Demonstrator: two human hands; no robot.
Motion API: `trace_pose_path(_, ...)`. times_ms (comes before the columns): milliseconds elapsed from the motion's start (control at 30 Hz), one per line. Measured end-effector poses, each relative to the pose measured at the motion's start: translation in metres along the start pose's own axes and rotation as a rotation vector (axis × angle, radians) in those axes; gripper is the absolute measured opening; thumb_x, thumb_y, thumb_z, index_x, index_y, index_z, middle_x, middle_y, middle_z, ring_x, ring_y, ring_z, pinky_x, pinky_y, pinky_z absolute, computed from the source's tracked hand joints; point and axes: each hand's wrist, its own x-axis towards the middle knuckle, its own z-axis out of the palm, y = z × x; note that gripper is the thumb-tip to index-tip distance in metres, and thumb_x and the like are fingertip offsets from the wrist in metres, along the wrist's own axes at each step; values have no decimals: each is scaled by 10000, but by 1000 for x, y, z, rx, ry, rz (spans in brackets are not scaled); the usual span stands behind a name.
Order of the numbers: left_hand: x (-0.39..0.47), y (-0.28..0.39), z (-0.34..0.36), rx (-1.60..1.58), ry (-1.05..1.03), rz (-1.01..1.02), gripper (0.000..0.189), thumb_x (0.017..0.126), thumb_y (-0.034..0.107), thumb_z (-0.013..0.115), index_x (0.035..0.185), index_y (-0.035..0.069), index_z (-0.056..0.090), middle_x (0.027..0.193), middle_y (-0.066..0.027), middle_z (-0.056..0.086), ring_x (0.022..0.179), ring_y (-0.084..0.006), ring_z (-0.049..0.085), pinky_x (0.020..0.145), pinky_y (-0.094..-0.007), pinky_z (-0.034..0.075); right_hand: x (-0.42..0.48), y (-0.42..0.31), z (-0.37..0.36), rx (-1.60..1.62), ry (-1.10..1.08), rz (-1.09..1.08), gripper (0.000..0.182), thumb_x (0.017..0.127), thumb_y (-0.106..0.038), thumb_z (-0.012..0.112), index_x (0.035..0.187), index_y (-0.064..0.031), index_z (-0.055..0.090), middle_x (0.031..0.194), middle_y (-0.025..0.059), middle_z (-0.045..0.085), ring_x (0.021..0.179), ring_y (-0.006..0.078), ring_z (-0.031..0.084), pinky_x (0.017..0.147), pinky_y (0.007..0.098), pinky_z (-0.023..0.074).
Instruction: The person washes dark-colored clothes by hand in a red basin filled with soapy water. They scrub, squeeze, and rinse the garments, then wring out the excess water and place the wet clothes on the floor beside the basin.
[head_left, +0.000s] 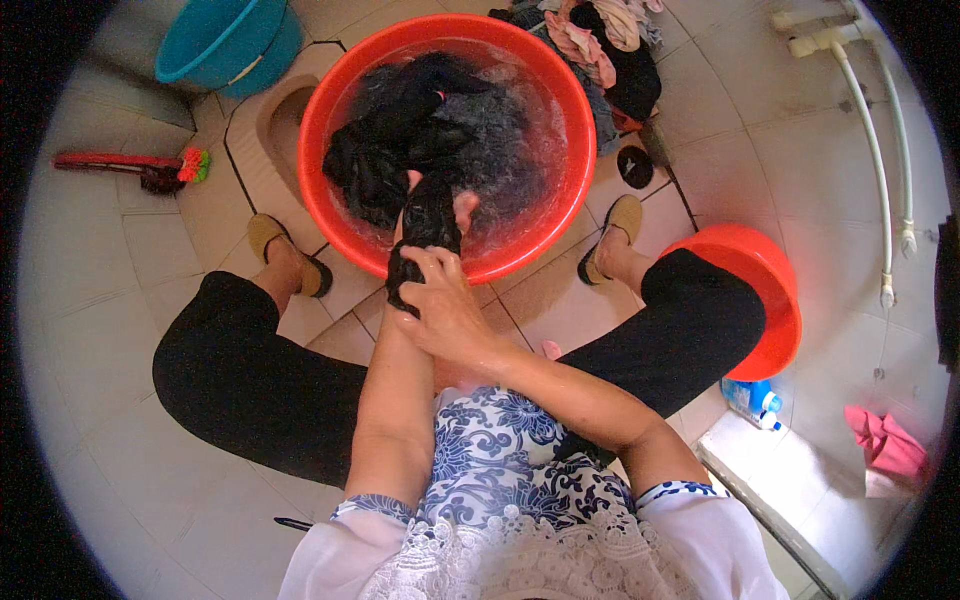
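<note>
A large red plastic basin (581, 187) of dark, sudsy water stands on the tiled floor between the feet. Soaked black clothing (375, 161) lies bunched in its left half. My left arm reaches over the near rim, with black wet fabric (433, 214) wrapped around the wrist and forearm. Of my left hand (465, 208), only small parts of skin show beside the fabric; its grip is hidden. My right hand (442, 300) lies across the left forearm, fingers curled on the near end of that black fabric, just outside the basin's near rim.
A teal bucket (281, 56) and a squat toilet (247, 127) are at upper left, a red-handled brush (120, 161) at left. A clothes pile (592, 52) and round drain cover (635, 166) lie right of the basin. Another red basin (776, 300), blue-white bottles (754, 401) and pink cloth (885, 442) are at right.
</note>
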Motion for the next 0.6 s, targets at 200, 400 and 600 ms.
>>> trace_pose_path(200,10,-18,-32,512,627,762,394,946,362,449,1127,27,546,1128,-133,593,984,-249,602,872,-404,491,108,57,-26,-289,156,620,242,826,-238,588,934,-25,626,948,231,592,770,383,639,662,462,526)
trace_pose_path(400,-13,-1,-6,479,401,625,414,924,322,451,1197,20,524,1139,-127,589,1046,-230,571,924,-393,461,72,18,-31,-138,-93,312,602,751,-286,610,1272,-29,454,1180,297,508,1089,454,513,813,526,466)
trace_pose_path(600,30,-51,-9,542,1114,818,361,858,256,556,1139,30,574,1089,-99,622,951,-248,603,887,-403,478,83,95,-53,-199,275,737,389,850,-356,518,821,8,655,918,260,633,836,410,633,703,507,504)
